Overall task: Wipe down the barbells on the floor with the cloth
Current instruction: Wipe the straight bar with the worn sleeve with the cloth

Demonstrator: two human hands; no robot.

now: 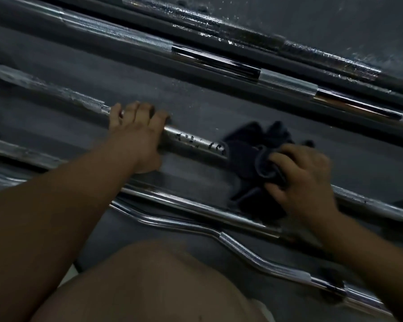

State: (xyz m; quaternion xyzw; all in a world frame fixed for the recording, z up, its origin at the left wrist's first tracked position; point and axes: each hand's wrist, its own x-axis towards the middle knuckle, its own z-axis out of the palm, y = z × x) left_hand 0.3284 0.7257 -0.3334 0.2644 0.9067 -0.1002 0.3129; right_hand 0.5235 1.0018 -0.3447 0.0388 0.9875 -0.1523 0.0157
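Note:
Several chrome barbells lie side by side on the dark floor, running from upper left to lower right. My left hand point(139, 133) grips the middle barbell point(196, 141), whose worn shaft shows dark pitted spots. Further right on the same bar, my right hand point(305, 173) holds a bunched dark cloth point(249, 163) wrapped over the shaft. The cloth hides the bar beneath it. The bar's right end point(382, 209) shows beyond my right wrist.
A long knurled barbell point(219, 61) and a rusty, flaking bar point(265, 36) lie further away. Closer to me are a straight chrome bar point(196, 209) and a curved curl bar point(242, 248). My bare knee point(161, 287) fills the bottom centre.

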